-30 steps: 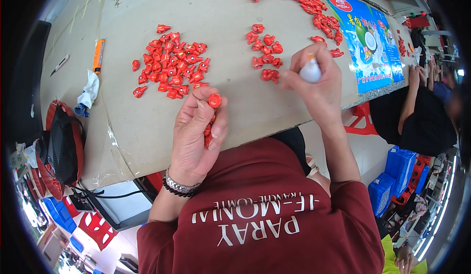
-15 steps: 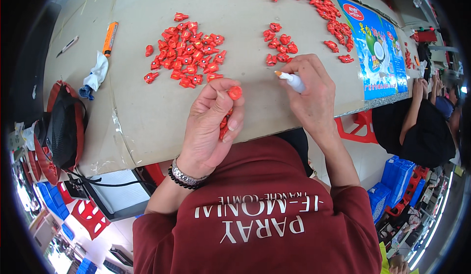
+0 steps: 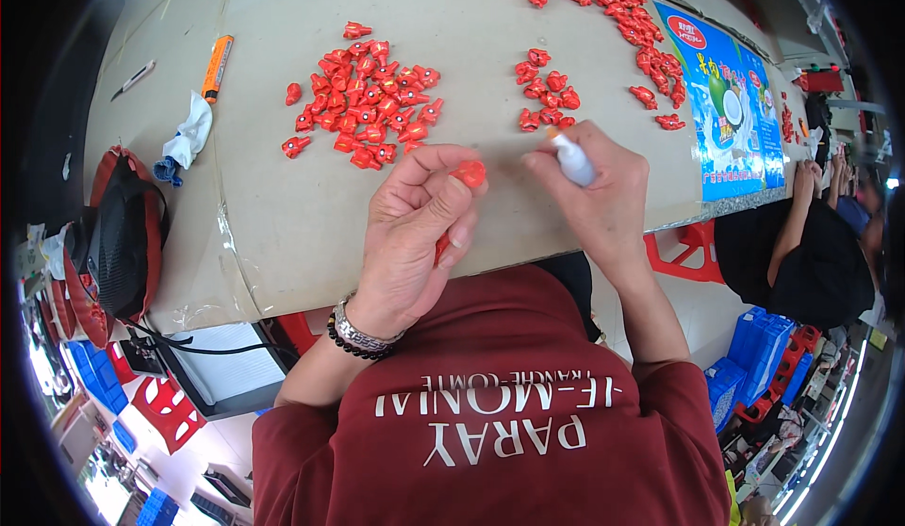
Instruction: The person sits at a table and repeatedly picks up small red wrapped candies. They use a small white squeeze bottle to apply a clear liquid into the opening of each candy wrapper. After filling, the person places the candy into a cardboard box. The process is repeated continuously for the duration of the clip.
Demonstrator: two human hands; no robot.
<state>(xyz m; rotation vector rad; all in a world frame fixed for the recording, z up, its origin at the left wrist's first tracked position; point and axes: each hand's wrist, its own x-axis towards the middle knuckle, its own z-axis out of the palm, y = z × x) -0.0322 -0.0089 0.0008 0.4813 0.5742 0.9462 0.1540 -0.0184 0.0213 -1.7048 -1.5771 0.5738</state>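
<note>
Near the table's (image 3: 311,234) front edge, the left hand (image 3: 415,229) pinches a small red piece (image 3: 469,173) at its fingertips. Just beside it, the right hand (image 3: 603,191) grips a white bottle (image 3: 571,160), nozzle toward the piece.

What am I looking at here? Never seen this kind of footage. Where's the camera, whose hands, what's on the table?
No machine here: a person works with bare hands, and the single view comes from a wide fisheye camera worn on their head, looking down. That is why straight edges bend and their own dark red shirt fills the bottom.

The left hand pinches a small red piece at its fingertips. The right hand holds a small white pen-like applicator, tip pointing toward that piece.

On the beige table lie a large pile of red pieces, a smaller pile, an orange utility knife, a crumpled cloth and a blue poster. Another person sits at right.
</note>
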